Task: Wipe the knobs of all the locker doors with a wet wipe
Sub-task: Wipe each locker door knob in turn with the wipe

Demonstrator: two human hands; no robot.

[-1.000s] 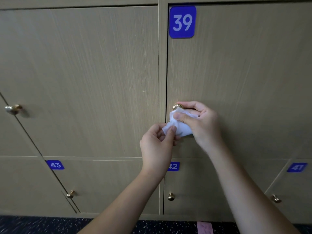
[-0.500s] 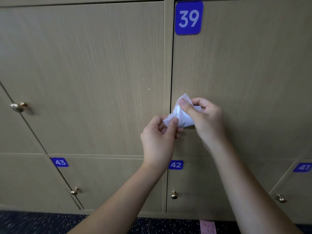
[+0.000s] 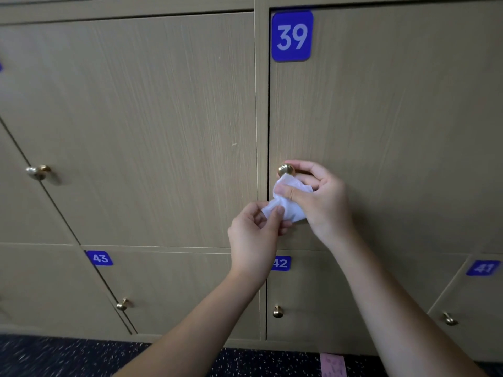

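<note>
A: Where is the crumpled white wet wipe (image 3: pixel 285 202) right now?

B: Between both hands, just below the round brass knob (image 3: pixel 285 170) of the tan wood-grain locker door (image 3: pixel 394 118) that carries the blue square plate numbered 39 (image 3: pixel 291 36). Its upper edge touches the underside of that knob.

A: How is the right hand (image 3: pixel 321 200) set?

B: Closed on the wipe, the thumb pressing its upper part, while the forefinger curls over the top of the knob. The knob's front face is bare and shiny.

A: And the left hand (image 3: pixel 255 238)?

B: Lower and to the left, pinching the wipe's bottom corner between thumb and fingertips. Both forearms are bare.

A: What else is on the wall of lockers?

B: To the left, a large tan door (image 3: pixel 136 126) shows no number, and past it a brass knob (image 3: pixel 38 172) sits on the next door. The lower row has blue plates numbered 43 (image 3: pixel 99 258), 42 (image 3: pixel 281 263) and 41 (image 3: pixel 483 268), each door with its own small brass knob (image 3: pixel 277 311). The plate 42 is partly hidden by the left wrist.

A: And underneath?

B: A dark speckled floor (image 3: pixel 54 357), with a small pink slip of paper (image 3: pixel 332 365) lying on it by the right forearm.
</note>
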